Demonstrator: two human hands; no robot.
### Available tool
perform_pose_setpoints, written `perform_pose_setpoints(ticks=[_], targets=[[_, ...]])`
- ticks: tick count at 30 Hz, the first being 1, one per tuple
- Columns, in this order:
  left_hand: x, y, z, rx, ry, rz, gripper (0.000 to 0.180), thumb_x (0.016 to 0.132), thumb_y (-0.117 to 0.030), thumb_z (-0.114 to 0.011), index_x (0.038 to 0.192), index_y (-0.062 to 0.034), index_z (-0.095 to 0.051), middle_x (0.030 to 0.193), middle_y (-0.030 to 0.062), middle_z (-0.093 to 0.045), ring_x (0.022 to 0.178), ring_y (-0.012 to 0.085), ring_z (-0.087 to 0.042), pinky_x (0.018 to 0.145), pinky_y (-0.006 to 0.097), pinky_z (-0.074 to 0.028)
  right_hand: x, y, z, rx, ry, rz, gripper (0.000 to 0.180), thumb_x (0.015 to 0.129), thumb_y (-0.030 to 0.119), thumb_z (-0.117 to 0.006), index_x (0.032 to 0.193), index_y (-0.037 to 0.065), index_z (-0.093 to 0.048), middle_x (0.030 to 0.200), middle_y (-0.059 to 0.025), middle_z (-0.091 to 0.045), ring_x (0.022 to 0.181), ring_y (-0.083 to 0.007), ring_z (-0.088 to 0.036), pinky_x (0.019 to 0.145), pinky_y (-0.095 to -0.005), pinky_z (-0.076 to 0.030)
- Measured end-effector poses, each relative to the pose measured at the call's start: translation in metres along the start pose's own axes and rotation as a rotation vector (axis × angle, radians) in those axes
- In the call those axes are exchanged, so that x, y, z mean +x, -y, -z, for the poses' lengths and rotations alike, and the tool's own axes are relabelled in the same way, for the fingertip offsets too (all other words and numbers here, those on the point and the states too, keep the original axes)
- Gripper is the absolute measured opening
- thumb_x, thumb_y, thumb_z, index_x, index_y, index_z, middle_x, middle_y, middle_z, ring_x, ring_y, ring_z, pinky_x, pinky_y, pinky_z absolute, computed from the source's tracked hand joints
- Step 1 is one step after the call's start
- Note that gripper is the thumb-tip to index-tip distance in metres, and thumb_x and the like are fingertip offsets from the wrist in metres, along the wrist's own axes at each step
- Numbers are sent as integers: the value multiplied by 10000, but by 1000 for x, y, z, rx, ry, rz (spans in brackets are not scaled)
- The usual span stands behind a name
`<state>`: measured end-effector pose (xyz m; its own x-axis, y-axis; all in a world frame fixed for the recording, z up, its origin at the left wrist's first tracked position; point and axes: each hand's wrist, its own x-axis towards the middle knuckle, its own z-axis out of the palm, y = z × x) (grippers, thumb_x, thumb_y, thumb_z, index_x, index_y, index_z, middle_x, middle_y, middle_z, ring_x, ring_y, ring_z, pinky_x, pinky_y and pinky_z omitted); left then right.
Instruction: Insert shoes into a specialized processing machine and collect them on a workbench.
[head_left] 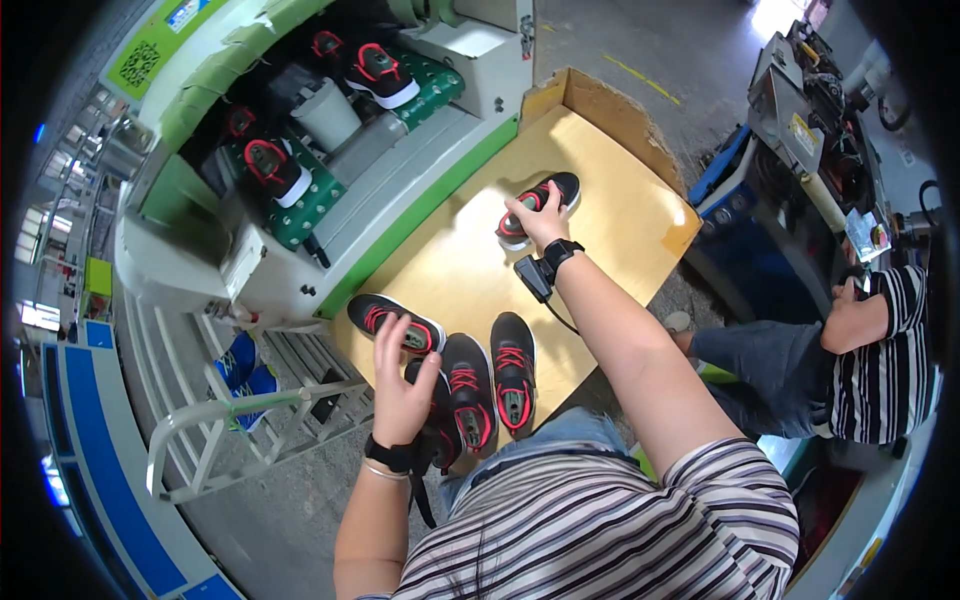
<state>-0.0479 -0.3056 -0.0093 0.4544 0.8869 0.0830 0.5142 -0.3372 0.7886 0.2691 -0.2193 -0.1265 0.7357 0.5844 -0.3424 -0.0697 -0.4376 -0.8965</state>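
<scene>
On the tabletop, my right hand grips a black sneaker with red lining, thumb and fingers at its opening. My left hand is open, fingers apart, over another black sneaker with red laces; the picture does not show whether they touch. Close to my body, two more black sneakers, a middle one and a right one, lie side by side with toes pointing away. A further dark shoe is partly hidden behind my left hand.
A machine with a green-edged opening stands beyond the table, with several similar sneakers on green perforated pads. Cardboard borders the far right edge. A metal rack holds blue shoes. Another person sits at right.
</scene>
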Motion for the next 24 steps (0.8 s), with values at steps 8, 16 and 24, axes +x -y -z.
perform_pose_setpoints(ticks=[8, 16, 24], targets=[[-26, -13, -14, -97, 41, 34, 533, 877, -172, -675, 1360, -51, -484, 1427, 194, -432, 1337, 316, -415, 1118, 393, -310, 23, -33, 29, 268, 14, 113, 760, 688, 66, -691, 1365, 166, -360, 1215, -176, -520, 1069, -338, -569, 885, -415, -519], [-28, 5, -8, -1292, 343, 410, 876, 890, -691, -438, 1493, -72, -292, 1471, 87, -439, 1291, 323, -481, 1022, 526, -433, -206, 18, 63, 172, 904, 467, 1073, 794, 383, -785, 1538, 65, -80, 1574, -239, -147, 1457, -394, -182, 1158, -435, -238], [-15, 22, -16, -1506, 284, 402, 933, 806, -791, -386, 1450, -116, -357, 1394, 175, -489, 1116, 370, -612, 817, 478, -572, -211, -109, 74, -520, 745, 468, 1045, 708, 332, -798, 1492, 27, -180, 1496, -410, -57, 1408, -541, -149, 1142, -492, -266]])
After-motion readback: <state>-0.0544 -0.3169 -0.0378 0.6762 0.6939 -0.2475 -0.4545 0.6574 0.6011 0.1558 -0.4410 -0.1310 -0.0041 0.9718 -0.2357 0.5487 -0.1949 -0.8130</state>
